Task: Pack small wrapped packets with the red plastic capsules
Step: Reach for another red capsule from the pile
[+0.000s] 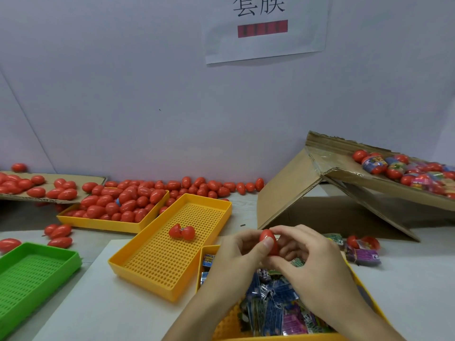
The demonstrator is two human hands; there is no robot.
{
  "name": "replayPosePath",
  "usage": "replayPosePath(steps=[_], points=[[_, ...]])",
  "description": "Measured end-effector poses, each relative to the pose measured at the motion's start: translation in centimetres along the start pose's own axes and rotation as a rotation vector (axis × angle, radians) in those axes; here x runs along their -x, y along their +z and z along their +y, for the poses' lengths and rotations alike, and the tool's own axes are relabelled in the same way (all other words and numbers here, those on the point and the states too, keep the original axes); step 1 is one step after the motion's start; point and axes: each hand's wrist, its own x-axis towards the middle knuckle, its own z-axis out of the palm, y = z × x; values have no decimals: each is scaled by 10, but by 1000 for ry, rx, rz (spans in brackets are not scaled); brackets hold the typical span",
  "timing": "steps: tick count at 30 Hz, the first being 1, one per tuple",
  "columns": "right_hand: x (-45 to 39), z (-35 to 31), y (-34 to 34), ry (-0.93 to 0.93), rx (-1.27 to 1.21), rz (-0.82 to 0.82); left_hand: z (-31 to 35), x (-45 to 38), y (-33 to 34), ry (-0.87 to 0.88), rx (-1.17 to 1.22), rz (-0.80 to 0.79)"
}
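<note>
From the head view, the grip is a two-handed pinch: the left hand (236,252) and right hand (310,259) both curl round one red capsule (268,241), upright, long axis nearly vertical, held above the packet tray (206,251). The near-empty yellow tray (172,244), holding one open capsule (181,232), lies left, nearer the left hand.

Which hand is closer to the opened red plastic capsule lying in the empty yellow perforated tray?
Left. The left hand is just right of the opened red plastic capsule; the right hand is farther right.
</note>
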Motion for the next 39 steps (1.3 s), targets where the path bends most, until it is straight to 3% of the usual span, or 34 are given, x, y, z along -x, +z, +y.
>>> replayPosePath(steps=[5, 10, 13, 16, 21, 24, 34, 39], points=[[0, -1, -2, -106, 31, 13, 5, 0, -1, -122, 413, -62], [-3, 2, -5, -144, 1, 18, 3, -3, -2, -126, 503, 4], [-6, 9, -10, -133, 111, 61, 3, -6, -4, -87, 503, 140], [-7, 15, -13, -78, 221, -39, 1, -7, -7, -55, 472, 215], [-4, 12, -11, -37, 414, -290, 1, -7, -6, -67, 397, 200], [-2, 9, -9, -47, 513, -343, 1, -6, -6, -60, 374, 175], [-5, 12, -8, -19, 430, -256, 1, -7, -5, -81, 343, 149], [-4, 11, -8, -21, 266, -98, 1, -8, -5, -57, 320, 168]])
